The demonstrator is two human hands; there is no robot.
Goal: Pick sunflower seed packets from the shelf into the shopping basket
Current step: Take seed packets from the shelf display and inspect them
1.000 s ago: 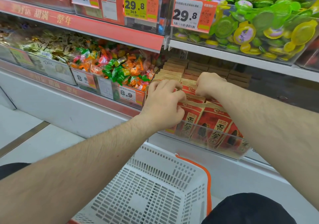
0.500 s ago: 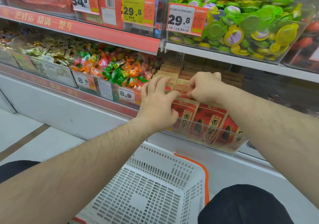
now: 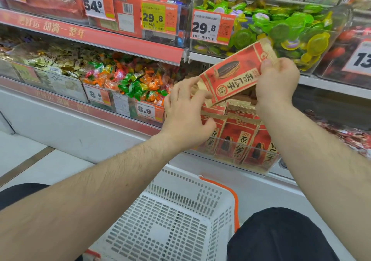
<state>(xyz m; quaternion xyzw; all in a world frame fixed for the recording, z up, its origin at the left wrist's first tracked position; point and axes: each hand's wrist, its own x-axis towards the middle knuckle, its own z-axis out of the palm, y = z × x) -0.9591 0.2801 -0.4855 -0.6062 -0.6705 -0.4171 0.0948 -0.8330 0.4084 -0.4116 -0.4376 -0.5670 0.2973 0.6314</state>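
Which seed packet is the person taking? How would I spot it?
Find the clear bin of red seed packets on the lower shelf, above the white basket. The taken packet is lifted above it, pinched by the right hand. Only this one is tilted sideways in the air; the others stand upright.

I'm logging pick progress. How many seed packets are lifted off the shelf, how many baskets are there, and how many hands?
Red-and-tan paper sunflower seed packet, lifted: 1
White perforated plastic shopping basket: 1
Hands, left hand and right hand: 2
Total: 4
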